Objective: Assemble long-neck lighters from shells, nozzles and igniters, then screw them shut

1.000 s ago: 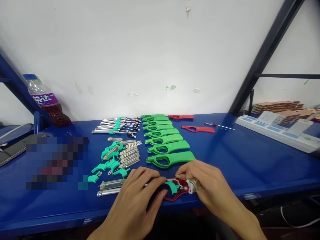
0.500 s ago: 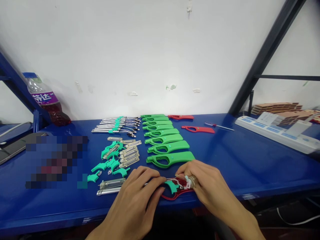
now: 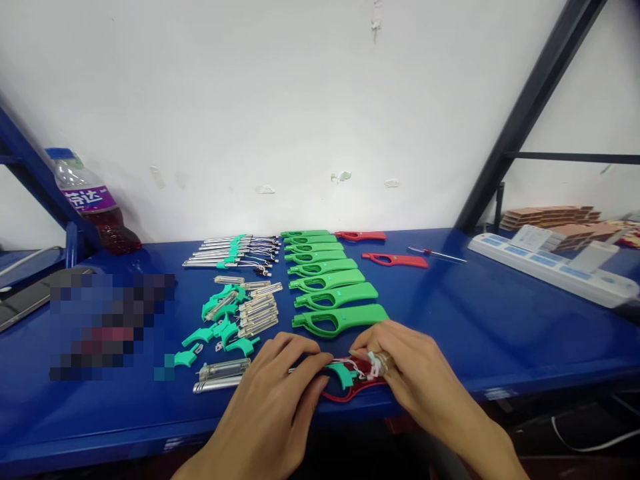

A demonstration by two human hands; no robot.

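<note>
Two bare hands work close together, a small gap between them, at the near edge of a blue bench [image 3: 475, 320]. The left hand [image 3: 280, 390] is clamped on the left end of a red case [image 3: 345, 398], with its fingers bent over the top and its thumb at the near side. A silver tube [image 3: 219, 385] runs out to the left from under that hand, flat along the bench. Between the hands, a green trigger [image 3: 344, 375] sits at the open red case, and thin white wires [image 3: 356, 365] run just behind and beside it. The right hand [image 3: 417, 367] pinches a clear canister [image 3: 386, 362] at the right part of the red case, its white cap [image 3: 373, 364] facing left; whether the canister is seated in the case cannot be told, since the fingers cover much of it. Just behind the hands lies a column of green cases [image 3: 357, 315], reaching back toward the wall [image 3: 320, 120]. Left of them are loose clear canisters [image 3: 259, 313], loose green triggers [image 3: 243, 346] and, farther back, a row of wired tubes [image 3: 213, 254]. Two more red cases [image 3: 410, 261] and a screwdriver [image 3: 445, 255] lie toward the back right.
</note>
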